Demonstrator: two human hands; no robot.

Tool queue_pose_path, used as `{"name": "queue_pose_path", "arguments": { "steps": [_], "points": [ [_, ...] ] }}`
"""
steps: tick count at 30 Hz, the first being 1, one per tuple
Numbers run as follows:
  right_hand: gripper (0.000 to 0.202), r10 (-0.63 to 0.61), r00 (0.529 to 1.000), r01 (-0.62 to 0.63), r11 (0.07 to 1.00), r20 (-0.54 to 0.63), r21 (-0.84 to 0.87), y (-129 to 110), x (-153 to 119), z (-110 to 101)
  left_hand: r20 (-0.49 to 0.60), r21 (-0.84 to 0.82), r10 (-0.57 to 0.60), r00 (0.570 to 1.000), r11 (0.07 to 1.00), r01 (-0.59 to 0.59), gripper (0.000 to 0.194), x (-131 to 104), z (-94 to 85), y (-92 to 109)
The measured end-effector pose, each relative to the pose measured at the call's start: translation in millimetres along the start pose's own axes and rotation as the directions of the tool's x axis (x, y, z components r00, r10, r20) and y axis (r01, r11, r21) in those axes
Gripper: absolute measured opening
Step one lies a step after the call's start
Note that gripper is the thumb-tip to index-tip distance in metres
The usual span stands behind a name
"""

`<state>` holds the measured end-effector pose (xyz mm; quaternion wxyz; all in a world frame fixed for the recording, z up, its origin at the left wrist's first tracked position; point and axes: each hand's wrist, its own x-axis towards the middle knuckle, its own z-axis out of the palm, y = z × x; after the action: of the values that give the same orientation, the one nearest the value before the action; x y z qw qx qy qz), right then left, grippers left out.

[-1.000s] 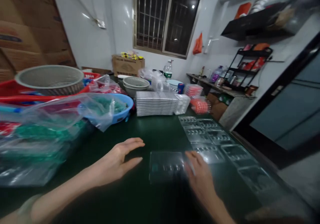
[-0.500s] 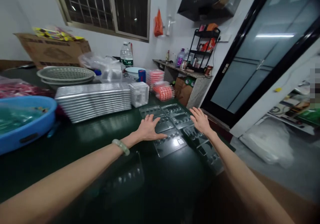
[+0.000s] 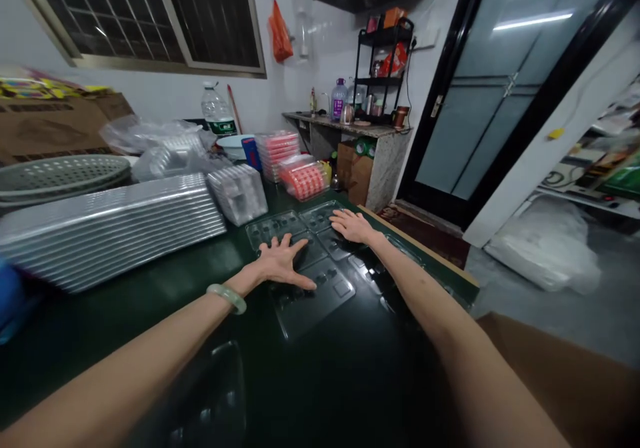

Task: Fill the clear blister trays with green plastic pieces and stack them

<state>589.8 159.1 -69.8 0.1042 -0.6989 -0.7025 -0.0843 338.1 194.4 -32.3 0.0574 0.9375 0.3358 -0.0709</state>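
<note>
Several clear plastic trays [image 3: 320,301] with small moulded hollows lie side by side on the dark green table [image 3: 380,381]. Over the left trays my left hand [image 3: 283,261] is spread, thumb and fingers apart, with a pale green bangle on its wrist. My right hand [image 3: 353,226] lies flat on the far right trays, fingers stretched out. Neither hand grips anything. Another clear tray [image 3: 215,395] is near the table's front, partly behind my left forearm.
At the left stands a long stack of clear trays [image 3: 115,228], beside a shorter stack [image 3: 239,193]. Behind are red-and-white packs [image 3: 305,178], a grey-green basket [image 3: 65,175] and a water bottle [image 3: 218,111]. A cardboard box [image 3: 555,381] sits at the lower right.
The view has turned right and come closer to the trays. My right hand has moved left and come down onto the far trays. My left hand stays spread over the left ones.
</note>
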Motion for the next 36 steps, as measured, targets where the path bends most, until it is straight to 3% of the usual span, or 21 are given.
{"name": "queue_pose_path", "arguments": {
  "steps": [5,9,20,28,36],
  "points": [
    [0.043,0.023,0.999,-0.025,0.999,0.041,0.030,-9.2,-2.1,1.9,-0.003,0.014,0.017,1.000,1.000,-0.017,0.108,-11.0,-2.9,-0.3],
    [0.044,0.010,0.999,-0.012,0.999,0.051,0.047,-33.7,-7.7,2.1,0.019,0.002,0.006,1.000,1.000,-0.006,0.109,-35.3,-2.6,-13.5],
    [0.042,-0.076,0.997,0.075,0.996,0.019,0.052,-150.4,-15.9,-3.1,0.026,-0.072,-0.067,0.997,0.995,0.069,0.111,-140.3,9.3,-69.5],
    [0.042,-0.117,0.993,0.117,0.992,-0.008,0.037,-236.4,-19.1,-10.3,0.043,-0.123,-0.049,0.998,0.991,0.054,0.111,-219.2,11.6,-105.9],
    [0.048,-0.078,0.997,0.076,0.994,0.026,0.077,-285.4,-24.5,-15.5,0.075,-0.137,-0.101,0.992,0.984,0.110,0.113,-262.9,15.3,-120.1]
  ]
}}
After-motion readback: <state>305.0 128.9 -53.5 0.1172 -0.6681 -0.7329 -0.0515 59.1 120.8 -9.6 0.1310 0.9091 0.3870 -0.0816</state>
